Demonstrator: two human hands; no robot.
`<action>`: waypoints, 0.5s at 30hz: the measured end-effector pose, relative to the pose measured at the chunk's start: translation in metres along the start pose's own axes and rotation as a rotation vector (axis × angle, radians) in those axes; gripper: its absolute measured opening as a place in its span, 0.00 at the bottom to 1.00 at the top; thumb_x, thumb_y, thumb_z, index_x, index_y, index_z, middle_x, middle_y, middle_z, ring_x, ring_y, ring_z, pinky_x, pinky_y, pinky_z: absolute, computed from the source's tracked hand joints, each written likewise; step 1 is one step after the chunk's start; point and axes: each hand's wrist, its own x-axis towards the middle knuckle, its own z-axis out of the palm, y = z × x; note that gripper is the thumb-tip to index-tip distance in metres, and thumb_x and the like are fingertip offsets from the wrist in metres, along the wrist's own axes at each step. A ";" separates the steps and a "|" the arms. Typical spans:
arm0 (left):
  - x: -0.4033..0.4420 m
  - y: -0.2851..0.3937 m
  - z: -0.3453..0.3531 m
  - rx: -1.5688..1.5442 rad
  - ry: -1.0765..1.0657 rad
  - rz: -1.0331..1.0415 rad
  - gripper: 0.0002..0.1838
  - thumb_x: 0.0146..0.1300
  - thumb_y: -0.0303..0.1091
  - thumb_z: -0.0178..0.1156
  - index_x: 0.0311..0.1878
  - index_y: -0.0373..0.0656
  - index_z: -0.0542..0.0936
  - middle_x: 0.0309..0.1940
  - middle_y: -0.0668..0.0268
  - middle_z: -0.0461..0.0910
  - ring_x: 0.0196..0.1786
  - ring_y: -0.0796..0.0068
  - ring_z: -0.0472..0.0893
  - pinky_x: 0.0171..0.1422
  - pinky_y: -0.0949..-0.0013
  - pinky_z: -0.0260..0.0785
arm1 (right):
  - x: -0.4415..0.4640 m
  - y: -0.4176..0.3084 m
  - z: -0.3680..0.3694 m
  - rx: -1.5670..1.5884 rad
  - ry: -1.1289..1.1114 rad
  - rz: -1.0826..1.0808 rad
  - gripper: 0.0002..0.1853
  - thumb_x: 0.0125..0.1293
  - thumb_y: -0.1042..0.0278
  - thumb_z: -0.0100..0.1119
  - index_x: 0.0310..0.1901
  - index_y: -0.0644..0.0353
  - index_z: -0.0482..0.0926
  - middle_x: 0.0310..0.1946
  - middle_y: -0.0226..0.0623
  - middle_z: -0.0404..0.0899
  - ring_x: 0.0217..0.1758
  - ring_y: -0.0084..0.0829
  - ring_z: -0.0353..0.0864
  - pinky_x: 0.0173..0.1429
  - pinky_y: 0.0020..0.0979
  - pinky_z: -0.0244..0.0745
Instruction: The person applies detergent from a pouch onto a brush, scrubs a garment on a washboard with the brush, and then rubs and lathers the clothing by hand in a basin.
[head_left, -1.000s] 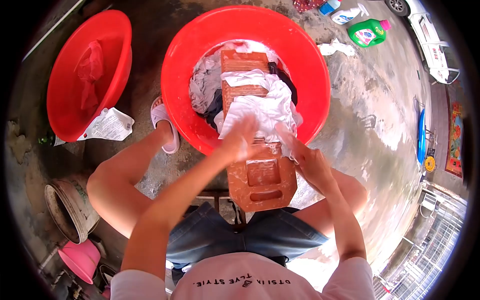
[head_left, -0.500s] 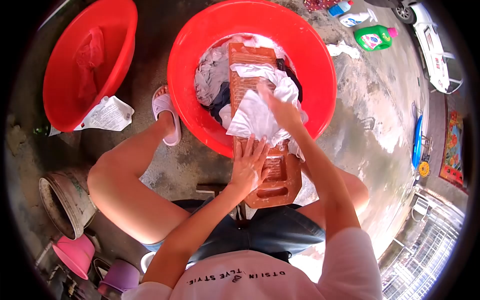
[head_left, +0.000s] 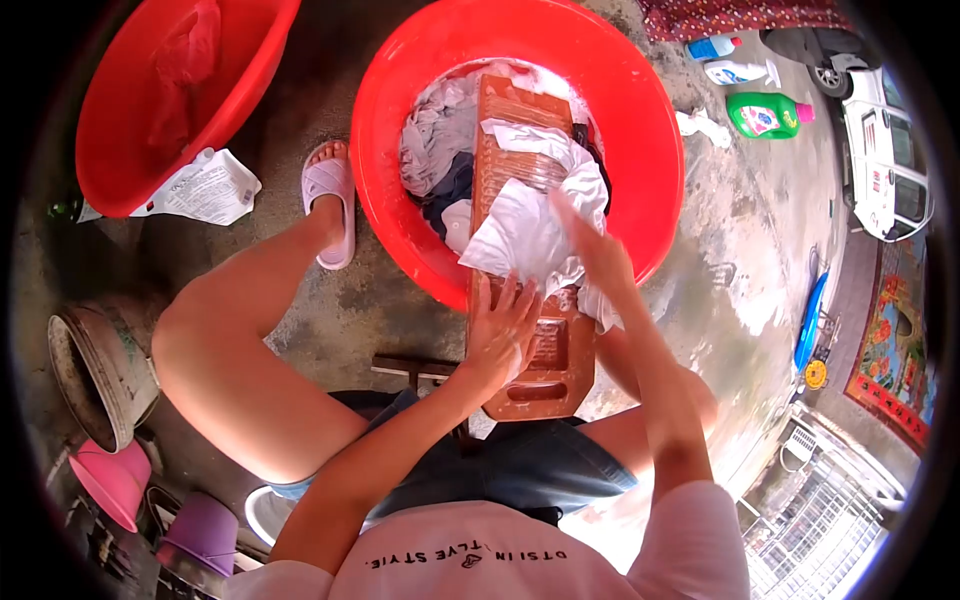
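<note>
A brown ridged washboard (head_left: pixel 512 178) leans out of a large red basin (head_left: pixel 640 150) toward my lap. Over its ridges lies a wet white cloth (head_left: pixel 508 232), partly bunched along the right side. My left hand (head_left: pixel 500 328) rests flat on the board, fingers apart, the tips at the cloth's lower edge. On the cloth's right part is my right hand (head_left: pixel 597 255); motion smears its fingers, so whether they grip anything cannot be told. Grey and dark wet clothes (head_left: pixel 435 150) lie in the basin around the board, with suds.
Another red basin (head_left: pixel 245 100) with a red cloth inside tilts at upper left, beside a white pouch (head_left: pixel 215 190). Several bottles, including a green detergent bottle (head_left: pixel 765 115), lie at upper right. Buckets (head_left: pixel 100 375) stand lower left; a white vehicle (head_left: pixel 885 160) is far right.
The view has shifted, so the basin sits slightly farther right. My right hand has moved a little down the cloth toward me. My left hand keeps its place on the board.
</note>
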 end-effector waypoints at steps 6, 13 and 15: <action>0.006 0.002 -0.016 -0.055 -0.049 0.004 0.30 0.51 0.42 0.55 0.57 0.39 0.67 0.61 0.58 0.60 0.65 0.57 0.57 0.68 0.51 0.45 | -0.055 -0.054 -0.046 0.322 0.162 0.022 0.20 0.64 0.64 0.40 0.57 0.35 0.67 0.47 0.49 0.73 0.36 0.55 0.76 0.41 0.47 0.73; 0.000 -0.003 -0.004 -0.092 0.064 0.040 0.29 0.51 0.39 0.54 0.56 0.35 0.67 0.60 0.54 0.60 0.64 0.57 0.58 0.69 0.59 0.47 | 0.020 -0.024 -0.016 0.040 -0.246 0.386 0.21 0.62 0.68 0.43 0.57 0.43 0.68 0.45 0.48 0.75 0.39 0.51 0.77 0.40 0.47 0.73; 0.002 0.000 -0.005 -0.111 -0.059 0.022 0.29 0.52 0.39 0.53 0.57 0.34 0.66 0.60 0.54 0.60 0.65 0.57 0.57 0.69 0.60 0.47 | -0.020 -0.052 -0.036 0.107 -0.136 0.052 0.28 0.58 0.75 0.43 0.60 0.39 0.62 0.46 0.49 0.74 0.39 0.52 0.77 0.42 0.47 0.74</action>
